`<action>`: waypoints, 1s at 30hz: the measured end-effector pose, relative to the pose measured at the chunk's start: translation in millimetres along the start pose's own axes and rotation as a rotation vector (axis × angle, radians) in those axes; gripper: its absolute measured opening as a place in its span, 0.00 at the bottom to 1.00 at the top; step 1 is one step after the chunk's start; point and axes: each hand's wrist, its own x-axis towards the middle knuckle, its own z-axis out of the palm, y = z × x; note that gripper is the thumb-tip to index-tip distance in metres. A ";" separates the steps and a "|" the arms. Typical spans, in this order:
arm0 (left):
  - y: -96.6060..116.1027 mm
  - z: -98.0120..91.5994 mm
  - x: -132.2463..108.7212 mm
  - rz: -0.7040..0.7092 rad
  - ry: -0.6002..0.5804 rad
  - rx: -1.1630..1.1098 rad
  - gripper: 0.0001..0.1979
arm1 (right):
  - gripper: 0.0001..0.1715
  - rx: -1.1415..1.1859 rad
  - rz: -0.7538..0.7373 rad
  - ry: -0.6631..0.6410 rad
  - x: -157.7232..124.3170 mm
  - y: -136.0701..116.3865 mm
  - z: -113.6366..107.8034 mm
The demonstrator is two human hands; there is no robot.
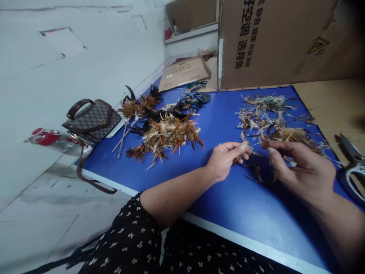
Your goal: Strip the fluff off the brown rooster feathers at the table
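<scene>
My left hand [225,158] hovers over the blue table [228,198], its fingers pinched on a small bunch of brown and pale feathers [244,146]. My right hand [299,167] is close beside it, fingers curled and pinching more feathers [264,144] that hang down dark below the fingers. Behind my hands lies a loose scatter of feathers [268,114]. A big heap of brown, black and white feathers [165,131] with thin sticks lies to the left.
Scissors [352,163] lie at the table's right edge. A patterned handbag [92,120] and a plastic bottle [57,140] rest at the left end by the white wall. A large cardboard box [279,42] stands behind, with flat cardboard [184,72] beside it.
</scene>
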 end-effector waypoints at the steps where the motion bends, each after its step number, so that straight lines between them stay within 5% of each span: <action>1: -0.6 0.5 -0.2 -0.011 -0.031 -0.024 0.26 | 0.11 0.052 0.051 0.005 -3.1 -2.6 2.3; 19: 7.8 4.5 -3.6 0.002 -0.089 -0.126 0.22 | 0.23 0.696 0.532 -0.261 -0.8 -28.9 10.2; 24: 8.1 -0.4 -3.2 0.125 -0.078 0.046 0.23 | 0.29 0.586 0.612 -0.269 -0.4 -9.0 8.0; 30: 10.9 -1.7 -7.0 0.268 -0.292 0.325 0.22 | 0.32 0.601 0.668 -0.348 7.4 -4.4 2.0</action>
